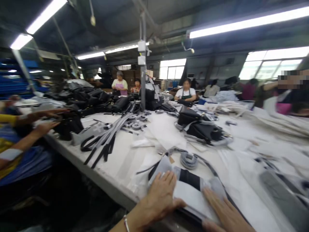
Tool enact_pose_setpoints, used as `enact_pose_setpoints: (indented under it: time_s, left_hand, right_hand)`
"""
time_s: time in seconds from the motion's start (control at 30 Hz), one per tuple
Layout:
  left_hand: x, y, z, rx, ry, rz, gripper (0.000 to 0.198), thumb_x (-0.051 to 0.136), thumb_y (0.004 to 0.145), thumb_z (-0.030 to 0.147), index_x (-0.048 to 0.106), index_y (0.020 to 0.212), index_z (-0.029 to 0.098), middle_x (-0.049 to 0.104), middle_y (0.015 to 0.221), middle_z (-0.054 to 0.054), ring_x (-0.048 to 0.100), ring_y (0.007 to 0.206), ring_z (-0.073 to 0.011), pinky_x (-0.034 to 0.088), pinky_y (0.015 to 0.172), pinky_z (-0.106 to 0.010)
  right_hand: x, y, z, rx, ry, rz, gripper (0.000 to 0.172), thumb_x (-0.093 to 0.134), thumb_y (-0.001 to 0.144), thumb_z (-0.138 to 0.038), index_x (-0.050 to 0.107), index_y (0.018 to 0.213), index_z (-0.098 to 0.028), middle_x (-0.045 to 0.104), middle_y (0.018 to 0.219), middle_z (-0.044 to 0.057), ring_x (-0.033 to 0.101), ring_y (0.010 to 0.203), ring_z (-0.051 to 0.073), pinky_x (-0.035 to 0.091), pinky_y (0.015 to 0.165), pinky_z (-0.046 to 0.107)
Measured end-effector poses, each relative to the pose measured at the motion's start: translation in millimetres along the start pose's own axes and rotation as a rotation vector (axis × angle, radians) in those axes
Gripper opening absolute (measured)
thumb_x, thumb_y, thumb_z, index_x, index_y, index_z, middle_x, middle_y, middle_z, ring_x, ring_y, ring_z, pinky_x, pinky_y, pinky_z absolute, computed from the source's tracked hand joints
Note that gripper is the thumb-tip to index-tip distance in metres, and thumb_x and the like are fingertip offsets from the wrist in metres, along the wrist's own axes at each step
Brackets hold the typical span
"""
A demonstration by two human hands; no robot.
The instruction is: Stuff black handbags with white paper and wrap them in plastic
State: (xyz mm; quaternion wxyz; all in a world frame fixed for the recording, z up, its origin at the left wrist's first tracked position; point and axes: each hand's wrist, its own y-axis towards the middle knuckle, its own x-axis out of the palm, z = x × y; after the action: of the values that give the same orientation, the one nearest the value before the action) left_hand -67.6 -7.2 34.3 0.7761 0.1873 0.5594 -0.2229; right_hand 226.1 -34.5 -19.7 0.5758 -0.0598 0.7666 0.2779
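best done flat on bench [120,167], right at near edge. working on black piece [190,179] there, partly under pale wrap [189,195]: smooth from middle outward, chase out creases imo. pressing with left hand [159,192] flat, thumb out, not clamped on anything; same with right hand [222,207], laid across other end. mind coiled strap [189,160] just beyond, easy to snag.
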Motion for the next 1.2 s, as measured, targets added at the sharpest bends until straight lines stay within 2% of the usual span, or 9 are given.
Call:
enact_pose_setpoints:
  time_s: [0.07, 0.17, 0.3, 0.5, 0.63, 0.77, 0.87, 0.97, 1.2]
  left_hand:
    - [-4.7, 3.8, 1.1, -0.002, 0.044, -0.037, 0.089, 0.032, 0.091, 0.077, 0.034, 0.152, 0.013, 0.034, 0.156, -0.017, 0.032, 0.145, -0.0320, 0.028, 0.118, -0.053]
    - [-15.5, 11.6, 2.6, -0.001, 0.079, -0.095, 0.089, 0.032, 0.090, 0.078, 0.034, 0.151, 0.012, 0.034, 0.156, -0.018, 0.032, 0.145, -0.0333, 0.030, 0.117, -0.055]
    - [-26.8, 28.4, -4.1, 0.051, 0.155, -0.078, 0.089, 0.037, 0.088, 0.078, 0.038, 0.150, 0.013, 0.033, 0.157, -0.018, 0.028, 0.147, -0.0357, 0.025, 0.117, -0.061]
    - [1.2, 43.3, -36.0, 0.143, 0.154, -0.016, 0.078, 0.034, 0.096, 0.068, 0.035, 0.150, 0.012, 0.037, 0.154, -0.017, 0.034, 0.145, -0.0314, 0.027, 0.118, -0.057]
    - [16.3, 37.2, -49.1, 0.176, 0.106, 0.240, 0.066, 0.035, 0.099, 0.060, 0.039, 0.150, 0.017, 0.046, 0.150, -0.013, 0.043, 0.139, -0.0287, 0.037, 0.115, -0.050]
    - [12.2, 23.8, -58.0, 0.176, 0.081, 0.461, 0.052, 0.029, 0.104, 0.046, 0.043, 0.148, 0.021, 0.050, 0.148, -0.010, 0.045, 0.138, -0.0254, 0.038, 0.116, -0.045]
    - [13.3, 9.1, -68.3, 0.133, 0.133, 0.430, 0.053, 0.030, 0.103, 0.049, 0.046, 0.146, 0.022, 0.049, 0.148, -0.010, 0.042, 0.140, -0.0283, 0.035, 0.116, -0.051]
    - [23.8, -1.7, -78.5, 0.049, 0.134, 0.384, 0.057, 0.029, 0.102, 0.053, 0.050, 0.143, 0.020, 0.050, 0.147, -0.011, 0.046, 0.137, -0.0291, 0.042, 0.112, -0.050]
    - [40.5, 1.7, -78.5, 0.007, 0.070, 0.408, 0.064, 0.026, 0.101, 0.058, 0.053, 0.140, 0.014, 0.051, 0.146, -0.014, 0.044, 0.139, -0.0314, 0.039, 0.113, -0.054]
  right_hand:
    - [-18.9, 22.7, -14.3, 0.119, 0.071, -0.176, 0.066, 0.041, 0.095, -0.062, 0.045, 0.149, -0.025, 0.042, 0.153, 0.007, 0.041, 0.140, 0.033, 0.035, 0.115, 0.052]
    - [-36.9, 73.3, -37.5, 0.377, 0.124, -0.259, 0.074, 0.026, 0.100, -0.058, 0.031, 0.154, -0.007, 0.024, 0.160, 0.013, 0.022, 0.149, 0.029, 0.019, 0.121, 0.051]
    - [-17.2, 105.5, -46.9, 0.402, 0.119, -0.285, 0.075, 0.034, 0.099, -0.056, 0.032, 0.153, -0.004, 0.026, 0.159, 0.017, 0.019, 0.149, 0.030, 0.013, 0.122, 0.052]
    - [22.3, 86.8, -30.8, 0.348, 0.267, -0.182, 0.073, 0.041, 0.097, -0.062, 0.042, 0.150, -0.013, 0.030, 0.158, 0.014, 0.021, 0.149, 0.031, 0.007, 0.122, 0.053]
    - [16.8, 89.3, -32.7, 0.369, 0.310, -0.199, 0.074, 0.041, 0.097, -0.063, 0.040, 0.151, -0.012, 0.029, 0.158, 0.015, 0.019, 0.150, 0.030, 0.004, 0.123, 0.051]
    - [-7.7, 97.7, -38.1, 0.401, 0.349, -0.286, 0.075, 0.038, 0.098, -0.062, 0.034, 0.154, -0.011, 0.025, 0.160, 0.015, 0.016, 0.150, 0.029, 0.004, 0.122, 0.052]
    - [-32.0, 89.7, -44.4, 0.375, 0.368, -0.305, 0.078, 0.038, 0.098, -0.062, 0.031, 0.154, -0.009, 0.022, 0.160, 0.016, 0.014, 0.150, 0.031, 0.004, 0.122, 0.054]
    - [-44.7, 65.1, -53.6, 0.282, 0.372, -0.241, 0.080, 0.049, 0.094, -0.063, 0.037, 0.152, -0.010, 0.025, 0.159, 0.016, 0.017, 0.149, 0.033, 0.001, 0.122, 0.055]
    - [-30.0, 32.9, -64.8, 0.265, 0.356, -0.243, 0.080, 0.058, 0.090, -0.061, 0.041, 0.150, -0.010, 0.027, 0.157, 0.018, 0.023, 0.148, 0.034, 0.008, 0.122, 0.054]
